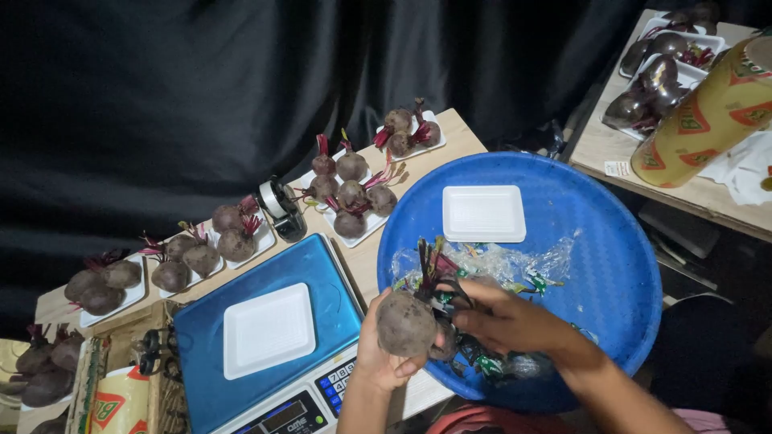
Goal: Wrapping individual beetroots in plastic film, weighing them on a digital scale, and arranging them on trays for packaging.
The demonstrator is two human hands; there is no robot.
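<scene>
My left hand (378,354) holds a round, dirty beetroot (406,323) with dark stalks, at the near rim of a big blue basin (587,241). My right hand (507,320) reaches across from the right and grips the stalks and a second beetroot (444,344), mostly hidden behind the first. Inside the basin lie a crumpled clear plastic bag (498,265) and an empty white foam tray (483,213). To the left stands a blue digital scale (265,305) with another empty white tray (268,329) on its pan.
Several white trays of beetroots (354,193) line the wooden table along a black curtain, with a tape dispenser (280,207) among them. A side table at upper right holds wrapped trays of beetroots (663,68) and a yellow roll (708,112). A yellow box (121,402) is at lower left.
</scene>
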